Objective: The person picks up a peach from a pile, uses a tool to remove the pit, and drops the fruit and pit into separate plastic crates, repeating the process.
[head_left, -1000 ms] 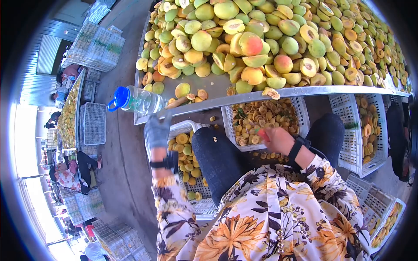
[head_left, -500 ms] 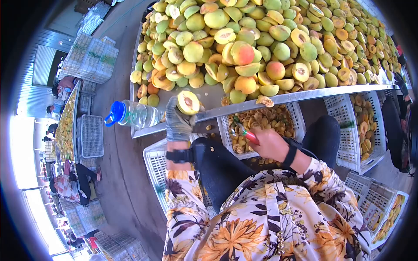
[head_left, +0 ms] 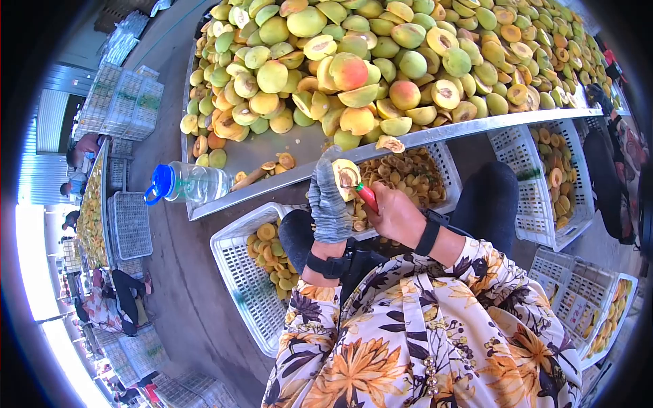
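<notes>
My left hand (head_left: 329,200), in a grey glove, holds a halved fruit (head_left: 345,178) with its cut face toward my right hand. My right hand (head_left: 396,216), bare, is wrapped round the red handle of a small tool (head_left: 367,196). The tool's tip touches the fruit's cut face near the middle. Both hands are just in front of the metal table's edge (head_left: 286,178). Beyond them, halved fruits (head_left: 354,71) are heaped on the table. Below the hands, a white crate holds cut fruit pieces (head_left: 408,175).
A clear bottle with a blue lid (head_left: 197,182) lies at the table's left corner. White crates (head_left: 238,272) stand at my left and right (head_left: 537,211), holding fruit. Another person's dark-clothed legs (head_left: 605,183) show at far right. More people work at a table (head_left: 92,217) at far left.
My left hand has moved right and down with the fruit half, and my right hand has brought the tool up to it. The view has shifted, showing more of the left crate.
</notes>
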Demonstrator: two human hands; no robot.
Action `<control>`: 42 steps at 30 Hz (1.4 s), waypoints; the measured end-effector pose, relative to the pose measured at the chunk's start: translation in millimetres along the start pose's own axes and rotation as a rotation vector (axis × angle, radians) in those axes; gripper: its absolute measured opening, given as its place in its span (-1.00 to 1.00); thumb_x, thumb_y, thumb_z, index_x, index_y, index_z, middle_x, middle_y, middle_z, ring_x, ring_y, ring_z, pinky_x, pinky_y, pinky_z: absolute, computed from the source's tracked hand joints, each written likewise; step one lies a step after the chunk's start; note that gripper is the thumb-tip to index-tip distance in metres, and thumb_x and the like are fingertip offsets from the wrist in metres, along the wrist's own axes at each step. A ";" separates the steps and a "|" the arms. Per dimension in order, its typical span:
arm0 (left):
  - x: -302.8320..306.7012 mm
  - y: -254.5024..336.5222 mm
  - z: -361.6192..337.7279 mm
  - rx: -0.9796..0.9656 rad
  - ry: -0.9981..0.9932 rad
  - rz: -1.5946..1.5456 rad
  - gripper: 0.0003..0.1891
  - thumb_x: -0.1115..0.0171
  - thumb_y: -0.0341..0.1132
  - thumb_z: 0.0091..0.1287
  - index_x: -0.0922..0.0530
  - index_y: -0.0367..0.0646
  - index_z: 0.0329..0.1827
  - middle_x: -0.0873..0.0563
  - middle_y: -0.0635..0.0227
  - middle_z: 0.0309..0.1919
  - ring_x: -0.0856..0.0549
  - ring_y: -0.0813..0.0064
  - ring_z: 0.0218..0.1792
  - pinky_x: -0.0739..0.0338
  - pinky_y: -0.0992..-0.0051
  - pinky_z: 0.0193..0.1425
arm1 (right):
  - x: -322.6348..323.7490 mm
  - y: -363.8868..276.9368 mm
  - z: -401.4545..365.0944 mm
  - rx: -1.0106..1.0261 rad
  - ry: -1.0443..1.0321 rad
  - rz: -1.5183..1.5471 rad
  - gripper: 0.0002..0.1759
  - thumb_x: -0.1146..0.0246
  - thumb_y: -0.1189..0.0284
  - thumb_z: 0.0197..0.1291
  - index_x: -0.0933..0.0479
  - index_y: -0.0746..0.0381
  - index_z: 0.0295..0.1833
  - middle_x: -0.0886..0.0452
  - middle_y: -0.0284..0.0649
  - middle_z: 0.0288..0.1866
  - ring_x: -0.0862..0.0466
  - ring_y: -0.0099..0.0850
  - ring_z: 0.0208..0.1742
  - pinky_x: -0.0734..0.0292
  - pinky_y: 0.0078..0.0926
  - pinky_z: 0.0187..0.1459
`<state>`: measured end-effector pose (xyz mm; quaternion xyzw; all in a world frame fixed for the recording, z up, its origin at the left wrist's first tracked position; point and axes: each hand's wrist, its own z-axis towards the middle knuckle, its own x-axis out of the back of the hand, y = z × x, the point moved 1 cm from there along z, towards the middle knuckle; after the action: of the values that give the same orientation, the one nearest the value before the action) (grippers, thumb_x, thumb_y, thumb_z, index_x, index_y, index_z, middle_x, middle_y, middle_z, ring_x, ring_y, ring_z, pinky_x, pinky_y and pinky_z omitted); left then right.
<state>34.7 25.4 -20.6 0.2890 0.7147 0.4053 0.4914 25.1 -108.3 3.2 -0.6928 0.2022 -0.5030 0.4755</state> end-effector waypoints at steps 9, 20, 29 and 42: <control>11.7 33.2 11.8 0.207 -0.530 0.462 -0.66 0.00 -0.16 0.33 -0.52 -0.32 -0.16 -0.64 0.26 -0.25 -0.61 0.46 -0.24 -0.52 0.52 -0.12 | -7.2 7.7 -11.6 0.010 -0.201 0.006 -0.80 -0.15 0.52 -0.07 -0.38 0.36 -0.28 -0.50 0.12 -0.53 -0.54 0.05 -0.44 -0.43 -0.18 -0.40; 2.9 19.7 -19.0 0.081 -0.036 -0.179 -0.74 -0.23 -0.30 0.19 -0.55 -0.33 -0.16 -0.65 0.17 -0.29 -0.66 0.37 -0.34 -0.63 0.43 -0.26 | -8.2 1.8 -11.5 0.072 -0.226 0.166 -0.89 -0.12 0.52 0.03 -0.36 0.32 -0.45 -0.36 -0.23 -0.70 -0.43 -0.46 -0.62 -0.33 -0.48 -0.54; 16.7 13.8 -10.1 0.310 -0.298 -0.156 -0.69 -0.20 -0.19 0.20 -0.52 -0.30 -0.19 -0.64 0.09 -0.38 -0.65 0.31 -0.42 -0.61 0.41 -0.39 | 2.3 -20.1 -18.9 -0.385 -0.595 0.538 -0.91 -0.01 0.57 0.06 -0.35 0.29 -0.48 -0.35 -0.36 -0.75 -0.34 -0.62 -0.82 -0.24 -0.63 -0.78; -1.8 18.2 -20.2 0.306 -0.173 -0.277 -0.68 -0.21 -0.09 0.18 -0.51 -0.14 -0.18 -0.63 0.24 -0.37 -0.64 0.38 -0.44 -0.59 0.42 -0.44 | -3.5 -12.1 -17.3 -0.610 -0.958 1.497 -0.85 -0.07 0.52 0.18 -0.33 0.26 -0.13 -0.29 -0.39 -0.65 -0.15 -0.71 -0.81 -0.13 -0.71 -0.80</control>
<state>16.7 27.2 -0.2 0.2930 0.7558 0.1945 0.5523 5.9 -107.9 12.6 -0.6105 0.5010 0.3469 0.5059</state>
